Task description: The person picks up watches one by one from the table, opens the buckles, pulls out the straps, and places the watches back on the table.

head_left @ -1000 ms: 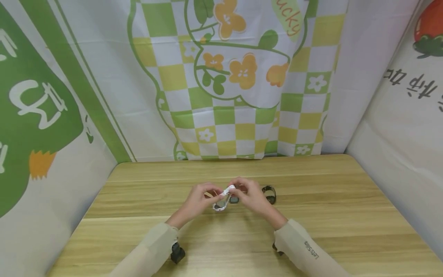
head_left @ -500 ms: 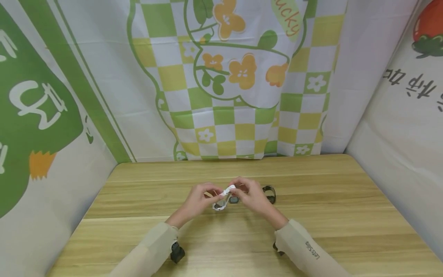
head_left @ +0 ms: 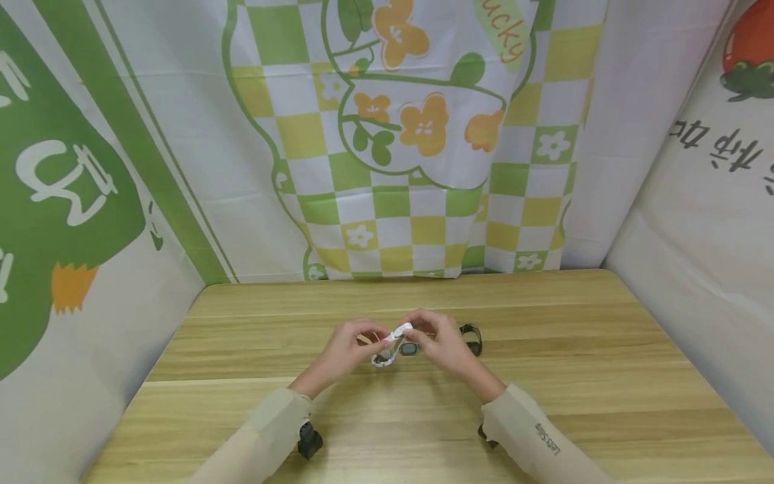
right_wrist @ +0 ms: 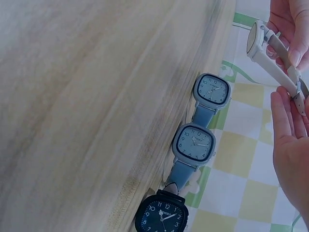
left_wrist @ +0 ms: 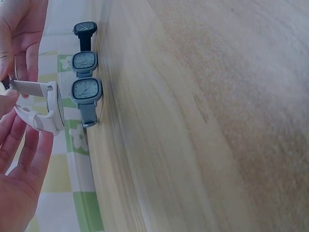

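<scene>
A white wristwatch [head_left: 399, 332] is held up above the table between both hands, its strap joined into a loop. The left hand [head_left: 352, 341] pinches one side of the strap with thumb and fingers. From the other side, the right hand [head_left: 437, 341] pinches the strap near its buckle end. In the left wrist view the white watch [left_wrist: 55, 108] is turned edge-on, so its dial hardly shows. Just beyond the hands stand a blue-grey watch [left_wrist: 87, 89], a second blue-grey watch [right_wrist: 194, 142] and a black watch [right_wrist: 161, 215] in a row.
The wooden table [head_left: 387, 430] reaches back to a checked green, yellow and white curtain [head_left: 393, 222]. Printed cloth walls flank it left and right. In the head view the right hand hides the middle watch. A black wrist camera [head_left: 310, 440] sits at the left cuff.
The white watch has tilted slightly in the fingers, and more of the blue-grey watch behind it shows. Both hands stay almost in place.
</scene>
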Motion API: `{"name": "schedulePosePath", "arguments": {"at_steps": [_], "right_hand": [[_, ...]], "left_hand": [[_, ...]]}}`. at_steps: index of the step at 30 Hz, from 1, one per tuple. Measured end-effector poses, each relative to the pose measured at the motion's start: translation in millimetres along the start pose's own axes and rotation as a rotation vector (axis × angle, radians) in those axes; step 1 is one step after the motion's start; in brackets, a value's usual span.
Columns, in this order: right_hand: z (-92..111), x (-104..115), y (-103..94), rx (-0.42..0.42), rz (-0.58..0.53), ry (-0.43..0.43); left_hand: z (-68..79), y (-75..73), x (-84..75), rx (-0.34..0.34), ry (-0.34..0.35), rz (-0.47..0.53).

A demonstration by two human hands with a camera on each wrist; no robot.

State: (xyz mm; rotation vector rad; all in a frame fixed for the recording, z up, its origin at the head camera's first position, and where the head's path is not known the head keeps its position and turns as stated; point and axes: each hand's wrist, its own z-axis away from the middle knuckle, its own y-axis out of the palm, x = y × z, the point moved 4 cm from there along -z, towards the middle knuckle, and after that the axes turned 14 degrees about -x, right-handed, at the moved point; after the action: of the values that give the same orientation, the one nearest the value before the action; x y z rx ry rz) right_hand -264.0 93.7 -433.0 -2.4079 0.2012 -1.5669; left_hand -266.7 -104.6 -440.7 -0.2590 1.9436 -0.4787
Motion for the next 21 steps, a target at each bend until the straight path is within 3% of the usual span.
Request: {"name": "schedulePosePath", "arguments": {"at_steps": [21], "right_hand": [[-1.4,1.3,-4.2,-0.029,0.016,-0.020]], "left_hand": [[2.6,-0.1,-5.4,-0.003,0.030,0.011]]}}
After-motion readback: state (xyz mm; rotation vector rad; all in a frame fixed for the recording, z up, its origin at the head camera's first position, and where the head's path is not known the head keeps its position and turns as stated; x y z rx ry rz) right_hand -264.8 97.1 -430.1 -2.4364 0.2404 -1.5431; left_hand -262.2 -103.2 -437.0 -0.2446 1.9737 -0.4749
